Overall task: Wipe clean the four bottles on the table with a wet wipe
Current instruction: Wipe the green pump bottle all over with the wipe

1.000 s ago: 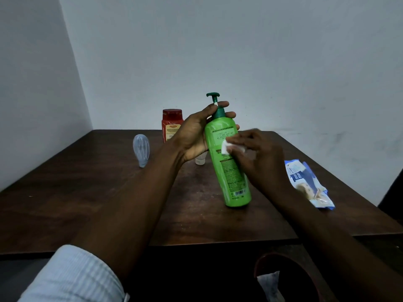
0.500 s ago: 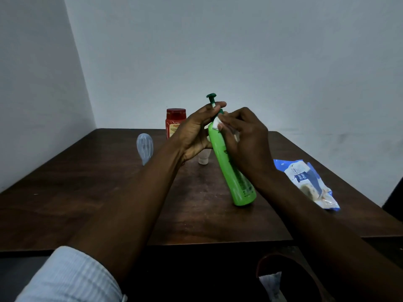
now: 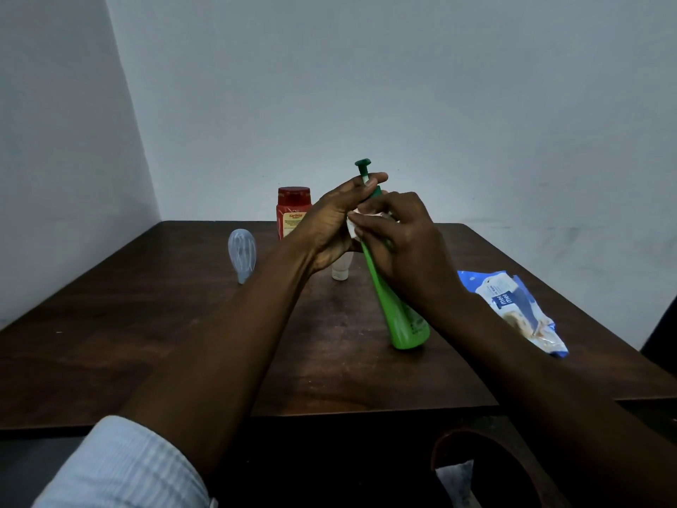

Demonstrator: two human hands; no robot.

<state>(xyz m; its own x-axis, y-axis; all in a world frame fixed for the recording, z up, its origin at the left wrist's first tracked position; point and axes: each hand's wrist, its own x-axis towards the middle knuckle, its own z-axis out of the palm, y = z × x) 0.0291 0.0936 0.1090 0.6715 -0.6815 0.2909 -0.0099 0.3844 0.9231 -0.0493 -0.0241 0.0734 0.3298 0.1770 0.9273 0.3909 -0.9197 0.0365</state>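
One base edge of the tilted green bottle (image 3: 399, 313) seems to rest on the table (image 3: 183, 324), with the left hand (image 3: 329, 225) gripping its neck and the right hand (image 3: 406, 243) pinching the wet wipe (image 3: 353, 223) to its shoulder, so a hard rub may make it slide.

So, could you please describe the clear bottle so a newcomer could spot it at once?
Look at the far left part of the dark wooden table, left of the red jar. The clear bottle stands there alone. Unlike its neighbours it is see-through, pale bluish and bulb-shaped, narrowing towards the tabletop.
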